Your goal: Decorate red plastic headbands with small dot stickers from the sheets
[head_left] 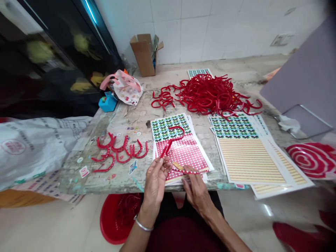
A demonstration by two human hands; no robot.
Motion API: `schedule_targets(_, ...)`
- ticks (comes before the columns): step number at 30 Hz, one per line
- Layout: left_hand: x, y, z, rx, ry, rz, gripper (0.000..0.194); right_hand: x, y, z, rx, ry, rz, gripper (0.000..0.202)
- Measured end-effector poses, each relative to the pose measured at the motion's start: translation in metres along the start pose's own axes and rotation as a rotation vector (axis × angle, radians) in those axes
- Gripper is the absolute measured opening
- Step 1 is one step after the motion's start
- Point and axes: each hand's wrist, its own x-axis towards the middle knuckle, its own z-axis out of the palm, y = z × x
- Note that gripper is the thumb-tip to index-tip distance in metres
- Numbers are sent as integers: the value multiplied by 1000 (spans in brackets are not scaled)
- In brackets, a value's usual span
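Observation:
My left hand (156, 178), with a bangle at the wrist, is closed with thumb and fingers on a red curved strip (181, 134), whose hooked end points away over the sheets. My right hand (196, 190) pinches a narrow red sticker strip (199, 172) with white marks, which runs sideways near the table's front edge. Between the hands, a yellowish piece (177, 165) sits at the right fingertips; its kind is unclear. Under both hands lies a stack of printed sticker sheets (189, 154), green and blue at the top and red with white marks below.
A large heap of red curved strips (210, 92) lies at the back. Several decorated ones (123, 150) lie at left. More striped sheets (249, 157) overhang the front edge at right. A cardboard box (143, 56), bag (128, 87), blue tape dispenser (108, 103) and red basin (112, 231) surround them.

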Motion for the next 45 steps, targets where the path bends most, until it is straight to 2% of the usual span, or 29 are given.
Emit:
schedule_targets(4, 9, -6, -1, 1, -39, -3, 11, -12, 1, -4, 78, 75, 4, 51)
schedule_targets(8, 11, -21, 5, 36, -168, -140, 11, -24, 2, -6, 194, 59, 25, 49)
schedule_targets(11, 9, -31, 10, 41, -221, -239, 11, -29, 0, -7, 333, 59, 93, 45)
schedule_targets(13, 7, -33, 12, 12, -227, -270, 12, -30, -2, -9, 493, 76, 259, 38)
schedule_targets(15, 6, -33, 13, -18, -222, -277, 14, -26, -6, -13, 726, 110, 519, 29)
schedule_targets(18, 4, -32, 15, -31, -221, -279, 15, -13, -12, -21, 1127, 155, 834, 28)
schedule_targets(23, -1, -31, 18, -8, -235, -231, 14, 10, -24, -29, 1613, 141, 1049, 23)
schedule_targets(28, -7, -29, 21, 59, -220, -212, 12, 20, -28, -24, 1851, 164, 1182, 18)
schedule_targets(37, -10, -29, 23, 67, -219, -212, 12, 23, -26, -27, 1891, 165, 1244, 20)
schedule_targets(41, -6, -40, 25, 89, -207, -179, 14, 22, -29, -37, 1891, 184, 1200, 21)
schedule_targets(45, -5, -58, 32, 143, -271, -188, 16, 18, -28, -53, 1916, 180, 1199, 20)
